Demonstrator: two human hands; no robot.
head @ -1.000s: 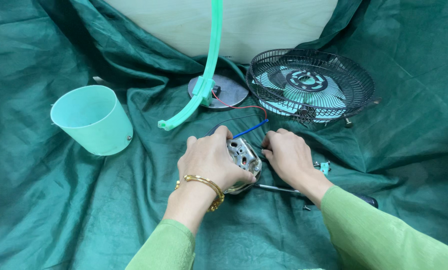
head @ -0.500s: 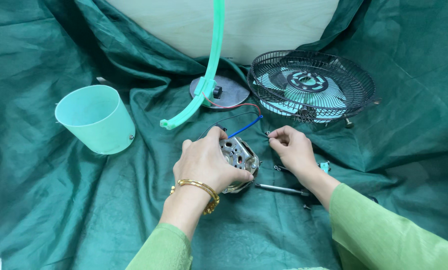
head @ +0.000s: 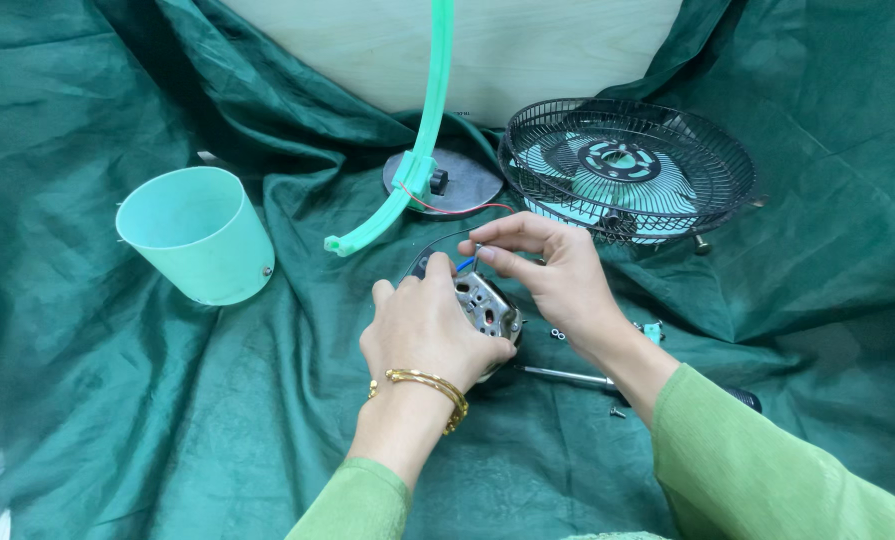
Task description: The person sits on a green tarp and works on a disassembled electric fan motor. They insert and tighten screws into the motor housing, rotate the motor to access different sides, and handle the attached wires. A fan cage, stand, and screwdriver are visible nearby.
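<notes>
Fan motor (head: 487,305): small, silver metal, resting on the green cloth (head: 167,420) at the middle of the surface, mostly covered from the near side by a hand.

Left hand (head: 427,325): curled over the motor, fingers wrapped round its casing and gripping it; gold bangle (head: 422,385) at the wrist, light green sleeve below.

Right hand (head: 552,270): just beyond the motor, thumb and forefinger pinched narrow on a thin wire (head: 467,262) with a blue stretch, which rises from the motor's top.

Screwdriver (head: 567,376): metal shaft lying on the cloth under the right wrist; handle mostly hidden by the sleeve.

Loose screws (head: 558,334): small, scattered on the cloth near the right wrist.

Fan guard (head: 632,165): black wire cage with pale green blades inside, lying beyond the right hand.

Curved stand arm (head: 422,150): mint green plastic, fixed to a round grey base plate (head: 462,185), with a red wire trailing off it.

Mint green housing (head: 197,235): cup-shaped, tipped on its side, well to the left.
</notes>
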